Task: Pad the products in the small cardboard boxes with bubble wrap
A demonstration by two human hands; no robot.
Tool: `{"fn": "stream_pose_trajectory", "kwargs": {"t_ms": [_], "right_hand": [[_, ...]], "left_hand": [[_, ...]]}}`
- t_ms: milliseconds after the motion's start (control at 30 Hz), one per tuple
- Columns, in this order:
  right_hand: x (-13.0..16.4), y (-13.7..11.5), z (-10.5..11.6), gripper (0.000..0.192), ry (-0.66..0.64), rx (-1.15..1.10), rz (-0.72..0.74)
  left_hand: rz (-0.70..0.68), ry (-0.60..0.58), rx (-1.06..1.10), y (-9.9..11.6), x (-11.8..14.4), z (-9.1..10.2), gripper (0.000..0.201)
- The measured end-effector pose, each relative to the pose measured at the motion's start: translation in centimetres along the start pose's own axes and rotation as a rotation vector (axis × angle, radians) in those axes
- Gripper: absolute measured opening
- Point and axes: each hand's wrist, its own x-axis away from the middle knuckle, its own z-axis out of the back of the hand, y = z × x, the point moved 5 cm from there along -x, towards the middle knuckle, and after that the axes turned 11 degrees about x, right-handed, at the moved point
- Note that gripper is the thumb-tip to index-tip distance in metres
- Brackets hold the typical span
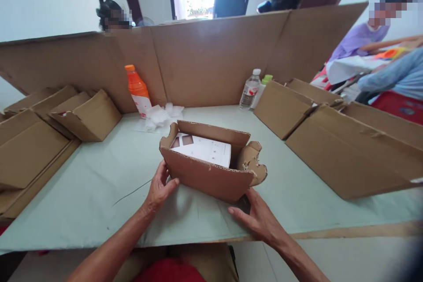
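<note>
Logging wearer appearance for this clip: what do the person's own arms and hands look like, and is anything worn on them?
Both forearms are bare, with no sleeves in view. The left hand and right hand wear no gloves, and no rings, watch or bracelets show. Fingers are uncovered, and no markings or tape can be seen on either arm.

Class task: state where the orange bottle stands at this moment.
In the head view the orange bottle stands left of centre at the back of the table, against the cardboard wall, beside the white tissue.
</note>
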Motion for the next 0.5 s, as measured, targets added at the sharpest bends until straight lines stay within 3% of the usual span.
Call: {"fn": "stream_pose_trajectory", "kwargs": {"t_ms": [100,367,500], "right_hand": [[-2.4,-3.1,-1.3,0.061,-0.061,-0.047,0.051],[-10.5,-10.7,-9.8,0.074,-0.244,-0.132,0.328],[-12.8,-11.0,-10.6,0.067,-0.357,-0.091,0.36]], "left_hand": [[0.016,0.109,0.062,0.8,1.2,2.5,0.065],[-0.046,0.597,0.055,2.9,5.3,15.0,0.059],[-0.014,0.702,0.033,1.8,6.9,17.3,0.067]]}}
